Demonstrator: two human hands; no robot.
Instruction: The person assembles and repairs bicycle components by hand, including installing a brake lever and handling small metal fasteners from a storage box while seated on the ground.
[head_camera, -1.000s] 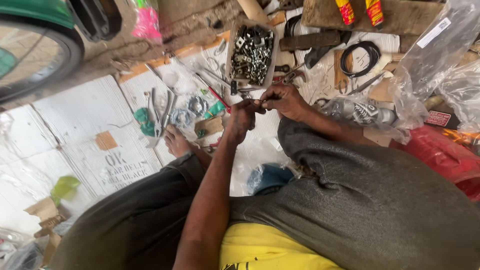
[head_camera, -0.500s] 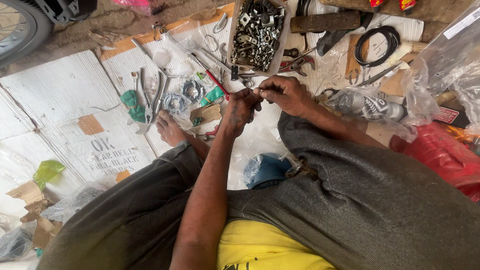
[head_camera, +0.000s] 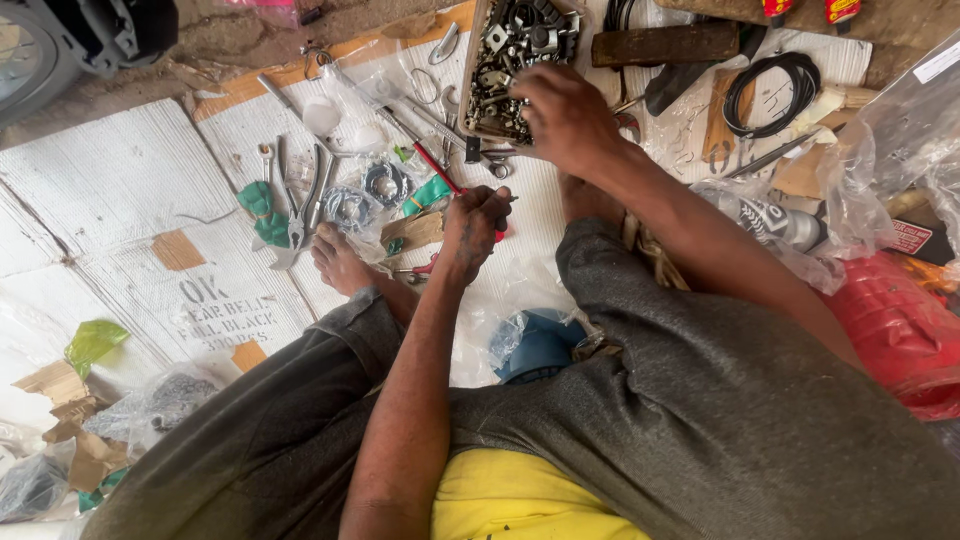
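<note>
Right hand (head_camera: 562, 118) moved into one tray of bolts (head_camera: 480, 60), grip unclear, left hand (head_camera: 474, 226) clenched on one small part

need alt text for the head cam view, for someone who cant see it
Seen from above, a seated person's right hand reaches into a tray of nuts and bolts while the left hand grips a small metal part. Pliers, a red-handled screwdriver and a black cable coil lie on white cardboard.

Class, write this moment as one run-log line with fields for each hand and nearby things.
left hand: closed on small metal part | right hand: reaching into tray of metal nuts and bolts | nearby: green-handled pliers on white cardboard
</note>
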